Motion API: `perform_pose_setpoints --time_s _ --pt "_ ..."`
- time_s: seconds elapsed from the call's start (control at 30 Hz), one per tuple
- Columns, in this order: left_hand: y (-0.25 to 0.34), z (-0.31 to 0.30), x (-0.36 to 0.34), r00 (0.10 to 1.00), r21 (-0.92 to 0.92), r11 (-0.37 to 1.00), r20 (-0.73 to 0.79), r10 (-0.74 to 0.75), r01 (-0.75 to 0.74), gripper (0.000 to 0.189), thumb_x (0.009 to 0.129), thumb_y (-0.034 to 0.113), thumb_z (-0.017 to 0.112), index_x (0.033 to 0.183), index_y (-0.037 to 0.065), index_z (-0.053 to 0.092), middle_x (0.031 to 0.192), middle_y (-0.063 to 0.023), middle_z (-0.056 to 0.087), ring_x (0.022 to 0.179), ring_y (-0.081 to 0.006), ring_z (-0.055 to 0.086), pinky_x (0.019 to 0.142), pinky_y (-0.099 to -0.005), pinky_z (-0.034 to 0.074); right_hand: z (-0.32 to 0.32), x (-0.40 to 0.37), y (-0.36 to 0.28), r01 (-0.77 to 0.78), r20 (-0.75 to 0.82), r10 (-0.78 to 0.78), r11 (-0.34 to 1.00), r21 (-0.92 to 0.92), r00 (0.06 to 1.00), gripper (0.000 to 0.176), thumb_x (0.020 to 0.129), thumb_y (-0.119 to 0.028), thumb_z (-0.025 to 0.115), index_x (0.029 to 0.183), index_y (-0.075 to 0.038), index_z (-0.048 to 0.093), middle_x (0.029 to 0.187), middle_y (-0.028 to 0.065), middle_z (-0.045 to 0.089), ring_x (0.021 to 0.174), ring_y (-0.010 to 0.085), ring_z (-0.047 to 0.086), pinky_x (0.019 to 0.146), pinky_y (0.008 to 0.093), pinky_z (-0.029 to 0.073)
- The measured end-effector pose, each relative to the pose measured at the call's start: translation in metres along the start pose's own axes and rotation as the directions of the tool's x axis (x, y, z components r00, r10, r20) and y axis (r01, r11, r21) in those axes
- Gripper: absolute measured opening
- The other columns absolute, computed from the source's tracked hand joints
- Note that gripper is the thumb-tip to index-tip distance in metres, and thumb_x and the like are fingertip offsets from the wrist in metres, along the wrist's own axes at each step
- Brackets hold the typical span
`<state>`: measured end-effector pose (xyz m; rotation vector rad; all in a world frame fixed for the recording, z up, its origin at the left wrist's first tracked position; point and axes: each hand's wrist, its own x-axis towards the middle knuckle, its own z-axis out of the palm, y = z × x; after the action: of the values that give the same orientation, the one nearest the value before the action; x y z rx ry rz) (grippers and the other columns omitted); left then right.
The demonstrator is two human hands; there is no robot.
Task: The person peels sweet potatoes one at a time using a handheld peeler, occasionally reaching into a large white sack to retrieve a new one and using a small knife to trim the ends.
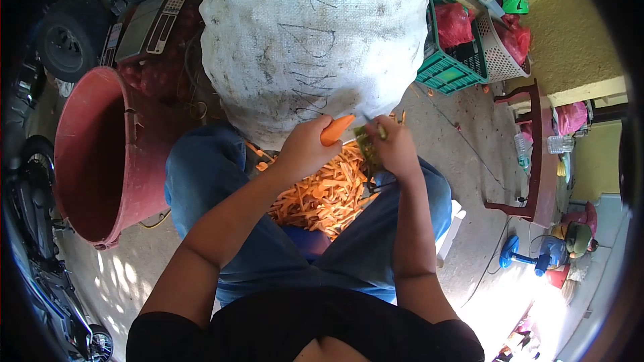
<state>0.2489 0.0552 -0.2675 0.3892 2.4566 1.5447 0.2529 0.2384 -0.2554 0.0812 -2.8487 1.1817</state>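
Note:
My left hand is closed around a whole carrot, whose tip points up and right. Close by on the right, my right hand is wrapped round a small tool with a green handle; blur hides its exact kind. A greenish-brown patch shows beside those fingers, too smeared to name. Below both hands, between my knees, lies a heap of orange carrot strips. Whatever the heap rests in is mostly hidden. A large white woven sack with black handwriting stands just beyond my hands.
A big red tub stands by my left knee. Behind it are a platform scale and a tyre. On the right are a green crate, a perforated white basket, a reddish wooden table and a blue fan.

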Motion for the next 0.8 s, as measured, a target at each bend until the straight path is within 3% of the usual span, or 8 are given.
perform_pose_setpoints --time_s 0.03,0.3,0.4,0.5,0.67,0.73,0.77,0.8 --pt "0.001 0.000 0.000 1.000 0.000 1.000 -0.019 0.024 -0.024 0.022 0.064 0.012 0.059 0.076 -0.002 0.046 0.063 -0.0183 0.051 0.058 -0.0322 0.052 0.053 -0.0361 0.039 0.003 -0.002 -0.003 0.043 0.119 -0.032 0.994 -0.096 0.992 0.017 0.077 -0.017 0.053 0.079 0.000 0.054 0.062 0.0165 0.053 0.056 0.0243 0.053 0.053 0.0302 0.039" --pt "0.010 -0.002 -0.006 0.973 0.004 0.974 -0.053 0.225 -0.225 0.020 0.063 0.011 0.060 0.072 0.000 0.046 0.061 -0.0165 0.050 0.058 -0.0339 0.051 0.050 -0.0364 0.039 0.021 0.000 0.003 0.068 0.149 -0.069 0.998 0.011 0.986 0.016 0.072 -0.015 0.056 0.071 0.000 0.050 0.062 0.0205 0.052 0.064 0.0378 0.051 0.055 0.0410 0.040" --pt "0.029 -0.004 -0.017 0.884 -0.039 0.892 0.116 0.452 -0.451 0.018 0.063 0.010 0.060 0.074 0.003 0.048 0.066 -0.0123 0.052 0.063 -0.0301 0.052 0.055 -0.0343 0.040 0.034 0.004 0.026 -0.005 0.099 0.015 0.995 -0.100 0.995 0.019 0.073 -0.018 0.055 0.073 0.001 0.051 0.063 0.0212 0.052 0.063 0.0372 0.051 0.055 0.0390 0.040" --pt "0.033 -0.004 -0.019 0.822 -0.225 0.807 0.040 0.568 -0.546 0.017 0.067 0.010 0.062 0.081 0.009 0.052 0.088 -0.0048 0.048 0.085 -0.0201 0.045 0.078 -0.0314 0.034 0.038 0.000 0.017 -0.075 0.302 -0.043 0.927 0.367 0.952 0.020 0.071 -0.019 0.054 0.073 0.001 0.052 0.064 0.0133 0.056 0.059 0.0231 0.054 0.056 0.0325 0.041" --pt "0.018 0.000 -0.011 0.837 -0.172 0.820 -0.062 0.544 -0.546 0.023 0.067 0.011 0.064 0.087 0.009 0.051 0.090 -0.0066 0.046 0.085 -0.0198 0.046 0.078 -0.0312 0.034 0.082 -0.006 0.020 0.020 0.313 -0.275 0.779 0.626 0.909 0.021 0.068 -0.017 0.056 0.084 -0.003 0.056 0.076 0.0055 0.057 0.070 0.0141 0.054 0.061 0.0269 0.043" --pt "0.017 -0.004 -0.009 0.836 -0.171 0.819 -0.082 0.543 -0.548 0.026 0.067 0.011 0.064 0.089 0.009 0.051 0.090 -0.0070 0.046 0.085 -0.0200 0.046 0.078 -0.0312 0.035 0.086 -0.008 0.012 -0.124 0.213 -0.102 0.548 0.827 0.972 0.023 0.071 -0.019 0.054 0.088 -0.004 0.055 0.076 0.0029 0.056 0.071 0.0123 0.053 0.061 0.0232 0.042" --pt "0.018 -0.009 -0.008 0.863 -0.176 0.844 -0.122 0.491 -0.506 0.026 0.067 0.009 0.064 0.089 0.008 0.052 0.090 -0.0072 0.046 0.085 -0.0198 0.047 0.077 -0.0305 0.036 0.078 -0.008 0.013 -0.355 0.380 0.047 0.476 0.805 0.924 0.021 0.075 -0.017 0.051 0.089 -0.003 0.054 0.077 0.0023 0.055 0.070 0.0117 0.053 0.060 0.0215 0.042" --pt "0.018 -0.014 -0.007 0.885 -0.184 0.868 -0.162 0.437 -0.462 0.027 0.066 0.007 0.064 0.090 0.007 0.052 0.090 -0.0073 0.046 0.085 -0.0197 0.047 0.076 -0.0299 0.037 0.069 -0.005 0.011 -0.356 0.382 0.046 0.477 0.803 0.923 0.021 0.075 -0.017 0.051 0.089 -0.003 0.054 0.077 0.0023 0.055 0.070 0.0117 0.053 0.060 0.0215 0.042"
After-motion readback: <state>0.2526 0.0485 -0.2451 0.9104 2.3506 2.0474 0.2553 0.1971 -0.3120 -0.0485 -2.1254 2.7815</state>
